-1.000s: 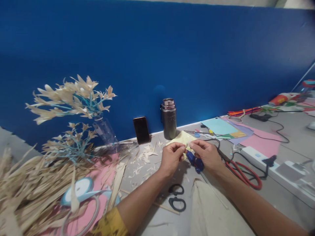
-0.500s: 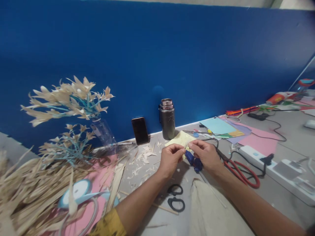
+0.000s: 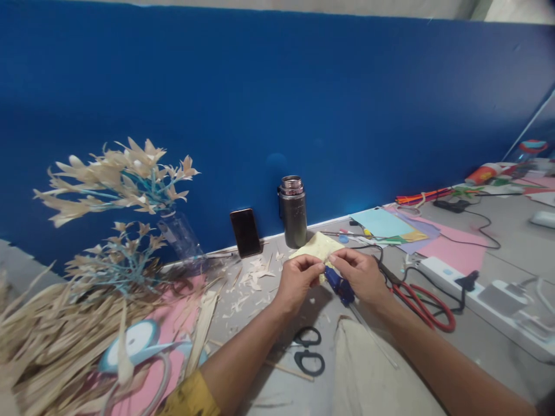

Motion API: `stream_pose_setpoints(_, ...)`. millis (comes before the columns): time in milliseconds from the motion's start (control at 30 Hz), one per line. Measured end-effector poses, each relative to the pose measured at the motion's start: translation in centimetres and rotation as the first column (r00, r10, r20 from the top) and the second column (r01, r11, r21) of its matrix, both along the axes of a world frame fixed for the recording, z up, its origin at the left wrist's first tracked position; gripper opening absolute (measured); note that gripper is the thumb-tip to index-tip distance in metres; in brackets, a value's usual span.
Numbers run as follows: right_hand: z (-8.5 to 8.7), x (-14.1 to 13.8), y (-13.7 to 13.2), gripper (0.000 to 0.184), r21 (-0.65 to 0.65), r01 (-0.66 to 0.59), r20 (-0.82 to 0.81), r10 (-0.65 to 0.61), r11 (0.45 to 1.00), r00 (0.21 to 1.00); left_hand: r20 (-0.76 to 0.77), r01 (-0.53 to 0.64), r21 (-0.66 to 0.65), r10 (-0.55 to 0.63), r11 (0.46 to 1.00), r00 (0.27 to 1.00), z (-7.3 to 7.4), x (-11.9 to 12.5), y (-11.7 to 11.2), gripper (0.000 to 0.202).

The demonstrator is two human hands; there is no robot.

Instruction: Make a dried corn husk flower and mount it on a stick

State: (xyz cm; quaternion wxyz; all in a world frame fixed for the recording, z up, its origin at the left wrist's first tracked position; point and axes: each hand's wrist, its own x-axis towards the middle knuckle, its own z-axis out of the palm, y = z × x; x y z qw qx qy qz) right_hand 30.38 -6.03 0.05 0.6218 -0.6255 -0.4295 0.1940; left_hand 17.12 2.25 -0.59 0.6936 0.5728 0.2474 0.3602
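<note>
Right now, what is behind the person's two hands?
Just beyond the left hand and right hand lies a pale yellow sheet, with a dark flask standing farther back. The hands cover part of the sheet's near side, so anything there is hidden.

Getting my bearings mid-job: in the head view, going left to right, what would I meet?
Upper pale flower bunch, black phone, dark metal flask, dark blue object, red scissor handles, white plug adapter.

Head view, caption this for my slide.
Left hand and right hand close together beside a shiny blue object, before an open grey metal flask.
</note>
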Motion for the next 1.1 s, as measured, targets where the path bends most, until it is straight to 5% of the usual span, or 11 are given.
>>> stream_pose_setpoints(533,0.08,-0.36,-0.13,0.028,-0.040,-0.052,-0.058,0.049,0.998,0.997,0.035,-0.054,0.017,0.053,0.998,0.998,-0.12,-0.06,0.34,0.028)
stream_pose_setpoints(833,-0.28,-0.14,0.08,0.028,-0.028,-0.031,-0.084,0.029,0.999,0.996,0.011,0.066,-0.026,-0.066,0.997,0.998,-0.72,0.11,0.70,0.025)
stream_pose_setpoints(1100,0.03,-0.24,-0.30,0.027,-0.033,-0.048,-0.096,0.045,0.998,0.994,-0.083,-0.016,0.187,0.032,0.982,0.996,0.23,-0.35,0.97,0.021)
